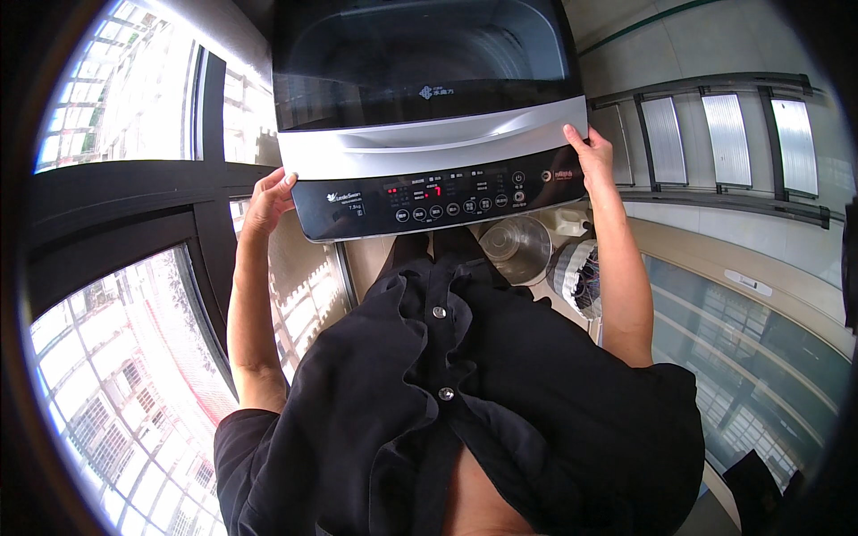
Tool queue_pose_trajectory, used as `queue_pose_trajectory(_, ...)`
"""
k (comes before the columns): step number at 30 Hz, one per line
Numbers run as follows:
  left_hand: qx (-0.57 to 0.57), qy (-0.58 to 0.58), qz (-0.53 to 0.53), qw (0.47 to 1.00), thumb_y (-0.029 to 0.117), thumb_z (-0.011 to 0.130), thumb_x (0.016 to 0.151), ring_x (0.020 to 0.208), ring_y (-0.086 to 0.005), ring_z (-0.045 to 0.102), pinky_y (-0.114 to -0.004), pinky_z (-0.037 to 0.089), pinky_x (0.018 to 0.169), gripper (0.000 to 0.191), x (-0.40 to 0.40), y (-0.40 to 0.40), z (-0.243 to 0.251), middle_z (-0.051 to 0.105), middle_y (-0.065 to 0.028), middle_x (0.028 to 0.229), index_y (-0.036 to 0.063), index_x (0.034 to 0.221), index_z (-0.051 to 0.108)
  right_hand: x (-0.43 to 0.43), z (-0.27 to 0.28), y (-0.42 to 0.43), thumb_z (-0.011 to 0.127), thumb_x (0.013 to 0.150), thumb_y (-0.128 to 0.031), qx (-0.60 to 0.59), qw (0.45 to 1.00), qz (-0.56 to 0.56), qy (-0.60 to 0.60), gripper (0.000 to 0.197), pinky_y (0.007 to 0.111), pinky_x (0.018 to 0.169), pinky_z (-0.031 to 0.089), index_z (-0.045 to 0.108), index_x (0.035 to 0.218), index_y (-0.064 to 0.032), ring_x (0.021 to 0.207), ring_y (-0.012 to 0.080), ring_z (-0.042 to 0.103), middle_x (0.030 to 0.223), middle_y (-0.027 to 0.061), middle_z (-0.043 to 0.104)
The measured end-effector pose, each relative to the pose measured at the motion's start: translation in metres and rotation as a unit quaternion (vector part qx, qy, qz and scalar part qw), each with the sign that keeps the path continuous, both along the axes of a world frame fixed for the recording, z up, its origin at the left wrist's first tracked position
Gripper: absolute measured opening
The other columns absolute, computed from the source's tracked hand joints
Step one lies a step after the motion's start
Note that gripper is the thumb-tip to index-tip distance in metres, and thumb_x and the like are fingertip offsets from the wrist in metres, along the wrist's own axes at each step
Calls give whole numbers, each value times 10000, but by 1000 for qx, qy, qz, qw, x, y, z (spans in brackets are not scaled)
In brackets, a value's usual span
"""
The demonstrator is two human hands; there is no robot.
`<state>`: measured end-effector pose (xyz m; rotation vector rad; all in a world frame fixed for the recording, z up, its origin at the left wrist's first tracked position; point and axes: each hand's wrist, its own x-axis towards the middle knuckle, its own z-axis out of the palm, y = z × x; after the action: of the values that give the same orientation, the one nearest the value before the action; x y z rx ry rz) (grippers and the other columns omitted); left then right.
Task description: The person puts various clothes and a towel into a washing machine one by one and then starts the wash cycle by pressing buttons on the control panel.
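Note:
A top-loading Little Swan washing machine (432, 151) stands in front of me with its dark see-through lid (415, 67) down. Red indicators glow on its black control panel (442, 194), above a row of round buttons. My left hand (268, 201) holds the machine's left side near the front corner, thumb on the upper edge. On the opposite side, my right hand (591, 155) grips the right edge, with the thumb on the silver strip (429, 137) and the other fingers partly hidden around the side. Neither hand touches the buttons.
Below the panel at right are a round metal basin (516, 248), a white plastic container (570, 221) and a woven basket (582, 278). A ladder (727, 144) is by the right wall, near a glass sliding door (744, 348). Dark-framed windows (127, 201) line the left.

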<state>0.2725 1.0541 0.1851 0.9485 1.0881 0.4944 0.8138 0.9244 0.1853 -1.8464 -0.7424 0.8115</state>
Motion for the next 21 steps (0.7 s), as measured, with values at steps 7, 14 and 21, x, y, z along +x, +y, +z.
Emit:
queue_pose_trajectory(7, 4, 2, 14, 1000, 303, 651, 795, 902, -167, 616, -340, 480, 827, 554, -2, 1, -5, 615, -77, 1038, -22, 1215, 493, -1, 0, 0, 756, 727, -314, 13, 1000, 3, 4, 513, 261, 845, 415, 609, 1095, 12, 899, 132, 568, 988, 81, 650)
queue_pose_trajectory(14, 5, -1, 13, 1000, 316, 663, 784, 906, -170, 616, -340, 482, 824, 570, -2, 1, -5, 616, -77, 1039, -20, 1213, 496, -1, -1, 0, 752, 731, -319, 19, 1000, 4, 8, 508, 263, 847, 413, 611, 1084, 18, 902, 135, 566, 990, 84, 647)
queue_pose_trajectory(21, 6, 2, 11, 1000, 322, 663, 783, 924, -177, 612, -356, 473, 840, 573, -1, 1, -3, 614, -81, 1049, -21, 1211, 497, 1, -3, 0, 756, 727, -315, 10, 1000, 0, 8, 526, 260, 859, 408, 602, 1104, 19, 916, 135, 565, 1005, 86, 645)
